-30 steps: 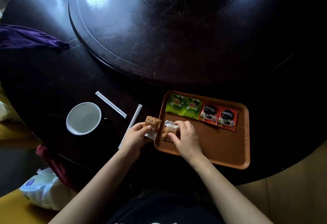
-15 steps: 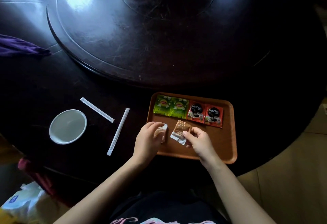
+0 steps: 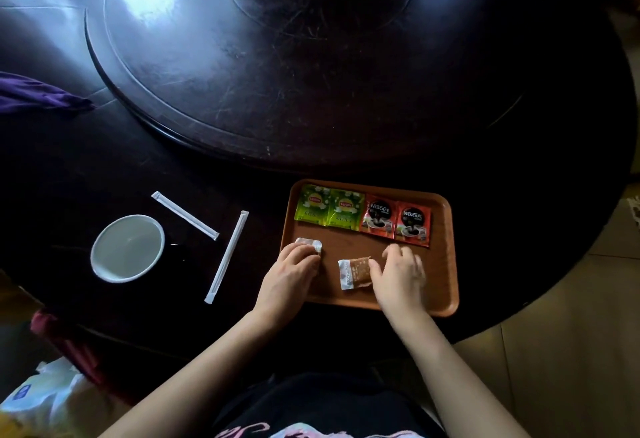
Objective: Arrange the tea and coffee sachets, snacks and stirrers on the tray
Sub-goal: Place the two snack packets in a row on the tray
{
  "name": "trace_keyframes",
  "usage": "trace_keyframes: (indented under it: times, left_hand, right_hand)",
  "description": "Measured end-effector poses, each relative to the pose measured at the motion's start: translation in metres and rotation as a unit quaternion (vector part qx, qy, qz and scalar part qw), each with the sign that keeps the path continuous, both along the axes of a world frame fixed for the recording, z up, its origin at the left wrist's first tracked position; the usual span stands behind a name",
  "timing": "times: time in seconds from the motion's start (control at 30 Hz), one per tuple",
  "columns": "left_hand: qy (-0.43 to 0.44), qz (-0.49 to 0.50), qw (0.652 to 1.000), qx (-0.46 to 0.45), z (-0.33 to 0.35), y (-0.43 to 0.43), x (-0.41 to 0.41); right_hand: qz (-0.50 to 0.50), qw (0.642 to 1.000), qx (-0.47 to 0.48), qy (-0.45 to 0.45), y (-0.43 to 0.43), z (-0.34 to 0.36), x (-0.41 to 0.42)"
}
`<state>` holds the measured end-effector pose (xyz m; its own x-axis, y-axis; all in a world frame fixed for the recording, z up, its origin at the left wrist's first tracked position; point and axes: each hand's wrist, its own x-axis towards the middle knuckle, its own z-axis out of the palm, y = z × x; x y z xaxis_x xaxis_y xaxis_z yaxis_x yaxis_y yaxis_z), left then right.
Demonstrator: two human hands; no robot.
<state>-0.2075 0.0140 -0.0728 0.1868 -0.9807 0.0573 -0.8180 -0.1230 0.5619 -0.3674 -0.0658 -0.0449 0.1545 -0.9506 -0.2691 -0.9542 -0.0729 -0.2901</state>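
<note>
A brown tray (image 3: 441, 281) lies on the dark table's near edge. Along its far side sit two green tea sachets (image 3: 329, 210) and two red coffee sachets (image 3: 396, 223). My left hand (image 3: 289, 275) rests on a snack packet (image 3: 311, 251) at the tray's left side, hiding most of it. My right hand (image 3: 398, 273) touches the right end of a second snack packet (image 3: 353, 273) lying flat in the tray's middle. Two white wrapped stirrers (image 3: 185, 215) (image 3: 227, 257) lie on the table left of the tray.
A white cup (image 3: 127, 247) stands left of the stirrers. A large raised turntable (image 3: 277, 56) fills the table's centre. Purple cloth (image 3: 38, 94) lies at the far left. A white plastic bag (image 3: 45, 399) sits below the table edge at lower left.
Both snack packets have come down flat on the tray. My right hand moved its packet right and lowered it; my left hand pressed the other down at the tray's left side.
</note>
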Motion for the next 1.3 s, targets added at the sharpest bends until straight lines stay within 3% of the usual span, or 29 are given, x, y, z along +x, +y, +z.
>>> trace_keyframes:
  times: [0.07, 0.13, 0.2, 0.27, 0.43, 0.53, 0.63, 0.83, 1.3]
  left_hand:
    - [0.004, 0.002, 1.000, 0.009, -0.001, 0.000, 0.000]
    - [0.004, 0.000, 1.000, 0.011, -0.001, 0.000, 0.001]
    - [0.002, -0.002, 1.000, 0.008, 0.000, 0.000, 0.002]
    - [0.004, 0.000, 1.000, 0.009, 0.001, 0.000, 0.001]
    - [0.005, 0.002, 1.000, 0.003, -0.001, 0.000, 0.001]
    - [0.001, 0.004, 1.000, 0.002, -0.001, 0.000, 0.002]
    - [-0.001, 0.006, 1.000, 0.002, -0.002, -0.001, 0.002]
    - [0.005, 0.007, 1.000, 0.009, -0.005, -0.001, 0.005]
    - [-0.013, -0.011, 1.000, -0.005, -0.002, -0.002, 0.006]
  right_hand:
    - [0.122, 0.992, -0.018, -0.030, -0.004, -0.004, -0.001]
    - [0.229, 0.972, 0.040, -0.034, -0.009, -0.008, 0.000]
    - [0.259, 0.962, 0.080, -0.029, -0.015, -0.012, 0.002]
    - [0.248, 0.966, 0.074, -0.029, -0.018, -0.016, 0.005]
    - [0.058, 0.991, 0.082, -0.093, -0.008, -0.018, 0.021]
    - [0.021, 0.991, 0.072, -0.110, 0.003, -0.017, 0.035]
    - [0.035, 0.993, 0.048, -0.103, 0.011, -0.016, 0.040]
    - [0.171, 0.983, -0.037, -0.056, 0.017, -0.028, 0.028]
    - [0.129, 0.990, -0.028, -0.049, 0.015, -0.031, 0.029]
